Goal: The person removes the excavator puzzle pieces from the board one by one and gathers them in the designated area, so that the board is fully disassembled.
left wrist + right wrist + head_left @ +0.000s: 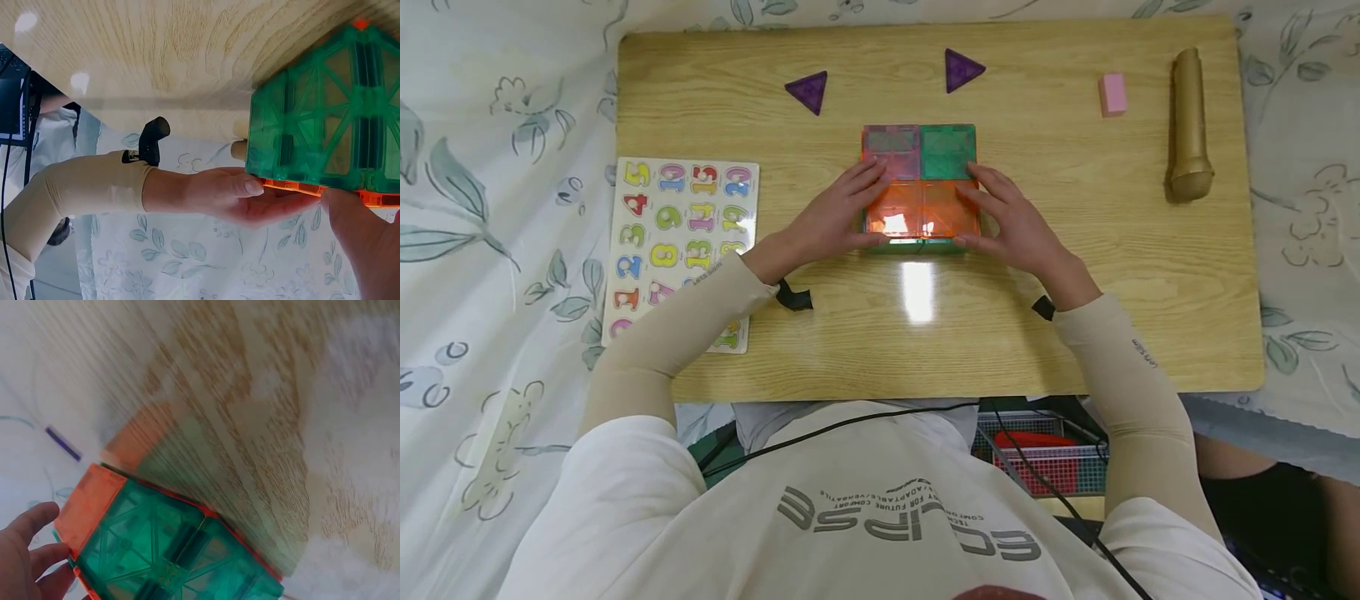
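A low box of see-through magnetic tiles point(895, 204) sits mid-table, with orange, green and purple squares on top. Green tiles point(325, 119) form its front wall in the left wrist view, and the right wrist view shows an orange side wall point(92, 503). My left hand point(838, 212) rests on the left edge, fingers over the top and thumb at the front. On the opposite edge lies my right hand point(1018, 221), fingers spread and thumb at the front corner. Its fingertips touch the orange side in the right wrist view. The box's inside and back are hidden.
Two purple triangle tiles point(809, 92) lie beyond the box. A number puzzle board point(681, 208) is at the left, partly under my left forearm. At the far right are a pink block point(1113, 94) and a gold microphone-shaped object point(1191, 125).
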The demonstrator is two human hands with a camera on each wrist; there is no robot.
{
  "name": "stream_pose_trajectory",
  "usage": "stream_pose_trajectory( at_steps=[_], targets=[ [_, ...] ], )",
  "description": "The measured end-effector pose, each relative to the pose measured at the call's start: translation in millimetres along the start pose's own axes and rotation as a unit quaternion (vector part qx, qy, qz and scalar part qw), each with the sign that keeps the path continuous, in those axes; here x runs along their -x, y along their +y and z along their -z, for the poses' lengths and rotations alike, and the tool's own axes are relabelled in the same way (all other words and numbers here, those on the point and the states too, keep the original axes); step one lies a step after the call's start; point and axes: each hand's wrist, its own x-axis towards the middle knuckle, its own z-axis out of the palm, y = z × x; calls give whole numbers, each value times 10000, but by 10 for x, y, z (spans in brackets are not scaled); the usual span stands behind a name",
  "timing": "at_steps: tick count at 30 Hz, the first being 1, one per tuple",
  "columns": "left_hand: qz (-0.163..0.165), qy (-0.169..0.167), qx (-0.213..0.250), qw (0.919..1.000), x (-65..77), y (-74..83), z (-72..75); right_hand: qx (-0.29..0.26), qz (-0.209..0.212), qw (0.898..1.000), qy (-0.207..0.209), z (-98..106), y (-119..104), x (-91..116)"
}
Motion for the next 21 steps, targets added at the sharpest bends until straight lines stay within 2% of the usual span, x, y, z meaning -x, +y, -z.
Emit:
stream_pose_trajectory(
  at_steps=[3, 5, 7, 9, 11, 13, 14, 16, 18, 21],
  targets=[
    [-74, 139, 132, 9998, 6, -35, -18, -87, 103, 9999, 69, 1, 19, -5],
    [-180, 455, 382, 9981, -4, -84, -26, -196, 176, 9995, 154, 10, 34, -3],
    [-201, 928, 607, 9936, -36, -164, -14, -336, 221, 9984, 400, 23, 56, 2],
    [50, 1394, 690, 9878, -93, -286, 25, -520, 159, 9954, 784, 44, 90, -3],
    [643, 1649, 535, 9828, -182, -455, 103, -582, -61, 9910, 1200, 83, 171, -31],
    [1455, 1505, 182, 9777, -296, -656, 195, -533, -482, 9865, 1469, 134, 287, -88],
    [1834, 1317, 20, 9742, -358, -770, 240, -459, -794, 9845, 1496, 161, 357, -124],
    [2473, 782, -264, 9654, -478, -994, 326, -259, -1507, 9797, 1293, 201, 511, -201],
    [2920, 195, -449, 9552, -578, -1192, 394, -80, -2156, 9725, 873, 204, 659, -268],
    [3288, -418, -531, 9420, -678, -1391, 453, 197, -2712, 9620, 248, 176, 807, -342]
  ],
)
